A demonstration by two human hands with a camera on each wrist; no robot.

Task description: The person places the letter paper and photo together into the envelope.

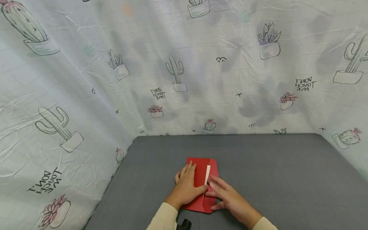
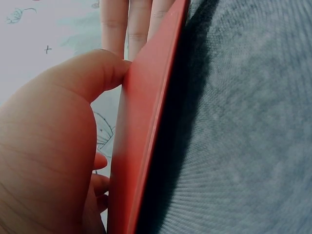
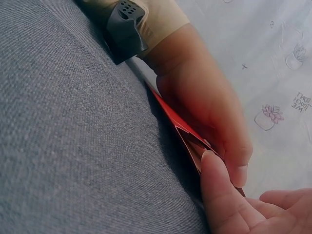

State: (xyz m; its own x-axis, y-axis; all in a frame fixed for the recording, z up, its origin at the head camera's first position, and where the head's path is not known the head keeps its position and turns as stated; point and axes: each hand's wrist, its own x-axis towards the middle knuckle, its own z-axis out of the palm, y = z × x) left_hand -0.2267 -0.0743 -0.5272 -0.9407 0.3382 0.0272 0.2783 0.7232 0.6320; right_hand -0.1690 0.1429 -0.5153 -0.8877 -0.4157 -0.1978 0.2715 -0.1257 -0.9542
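Observation:
A red envelope [image 1: 200,204] lies on the grey table, its flap [image 1: 213,166] folded out to the right. Along the opening shows a narrow strip of whitish paper [image 1: 207,172]. My left hand [image 1: 187,188] rests on the envelope's left part, fingers pointing away and thumb reaching to the opening. In the left wrist view that thumb [image 2: 105,73] touches the red surface [image 2: 141,117]. From the right, my right hand [image 1: 230,196] touches the flap and opening with loosely bent, spread fingers. In the right wrist view one digit [image 3: 214,183] lies at the opening; some fingertips are hidden.
The grey cloth-covered table [image 1: 273,169] spreads around the envelope. Behind and to the left hangs a pale curtain [image 1: 201,95] printed with cacti. A black device [image 3: 126,31] is strapped at the left wrist, over a cream sleeve [image 1: 164,217].

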